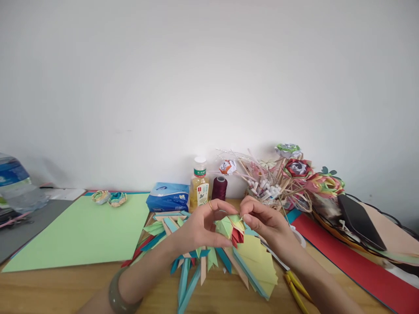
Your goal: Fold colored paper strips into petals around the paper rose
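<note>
My left hand (204,224) grips a folded paper flower (225,227) between thumb and fingers. Its folds are light green, yellow and red. At the flower's upper right edge, the thumb and fingertips of my right hand (262,216) pinch a light green tip of it. Beneath both hands lies a heap of folded paper strips (185,279) in blue, peach, green and red. Yellow paper pieces (257,261) are stacked under the right side of the flower. Yellow-handled scissors (294,288) rest below my right wrist, partly covered by the forearm.
Behind the hands stand a blue tissue pack (168,197), a drink bottle (199,185) and a maroon thread spool (220,188). Green paper sheets (78,231) carry two small paper flowers (109,198). To the right are bundled paper flowers (297,168), a black phone-like object (360,222) and red paper (356,266).
</note>
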`<state>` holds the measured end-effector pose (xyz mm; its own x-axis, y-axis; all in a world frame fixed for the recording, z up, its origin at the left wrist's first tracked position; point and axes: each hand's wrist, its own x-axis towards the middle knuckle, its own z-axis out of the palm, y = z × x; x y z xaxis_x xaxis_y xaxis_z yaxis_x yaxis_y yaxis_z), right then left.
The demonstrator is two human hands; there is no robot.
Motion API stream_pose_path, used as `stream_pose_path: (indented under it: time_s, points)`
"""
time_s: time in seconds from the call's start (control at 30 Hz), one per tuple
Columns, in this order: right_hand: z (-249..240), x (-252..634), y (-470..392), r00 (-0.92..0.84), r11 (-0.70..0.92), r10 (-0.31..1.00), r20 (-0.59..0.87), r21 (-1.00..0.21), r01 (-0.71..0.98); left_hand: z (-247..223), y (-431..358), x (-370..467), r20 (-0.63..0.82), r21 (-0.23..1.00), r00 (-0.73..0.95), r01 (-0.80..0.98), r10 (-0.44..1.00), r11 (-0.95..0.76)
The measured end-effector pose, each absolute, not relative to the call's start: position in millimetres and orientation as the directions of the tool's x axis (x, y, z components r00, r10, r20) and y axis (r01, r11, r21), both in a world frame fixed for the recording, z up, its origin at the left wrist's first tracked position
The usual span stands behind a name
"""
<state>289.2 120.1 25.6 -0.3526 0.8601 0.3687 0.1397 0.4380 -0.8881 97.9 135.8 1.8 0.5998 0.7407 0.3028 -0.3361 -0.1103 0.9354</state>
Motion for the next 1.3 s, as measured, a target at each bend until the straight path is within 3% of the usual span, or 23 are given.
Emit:
stream_pose_path:
  time_s: [0.17,0.27,0.37,0.57,0.9,1.1,1.3]
  points:
    - [26.3,288.7,120.7,-0.373,0.439,0.860,0.347,-0.877,0.197,2.8,131.8,95.9,0.447,0.861,0.528,-0.036,0.722,-0.507]
    - [22.4,288.6,121.7,-0.356,0.443,0.863,0.359,-0.876,0.192,2.9,132.1,96.3,0.606,0.674,0.520,0.067,0.602,-0.736]
    - [18.5,287.6,122.1,-0.342,0.450,0.861,0.377,-0.878,0.164,0.0,134.4,97.7,0.727,0.503,0.484,0.107,0.487,-0.857]
    - [20.3,283.5,119.9,-0.210,0.409,0.903,0.374,-0.899,0.156,-8.2,138.7,95.9,0.783,0.347,0.467,0.219,0.411,-0.912]
    - [29.1,281.6,114.9,-0.304,0.398,0.896,0.323,-0.889,0.228,-19.1,146.3,93.6,0.850,0.162,0.437,0.313,0.293,-0.936]
    - [31.6,281.8,116.9,-0.338,0.196,0.931,0.135,-0.969,0.152,-24.4,148.2,88.4,0.836,-0.056,0.525,0.369,0.158,-0.928]
    - [34.1,278.9,113.8,-0.300,0.163,0.949,0.102,-0.969,0.187,-26.0,148.7,84.6,0.781,-0.085,0.603,0.363,0.164,-0.928]
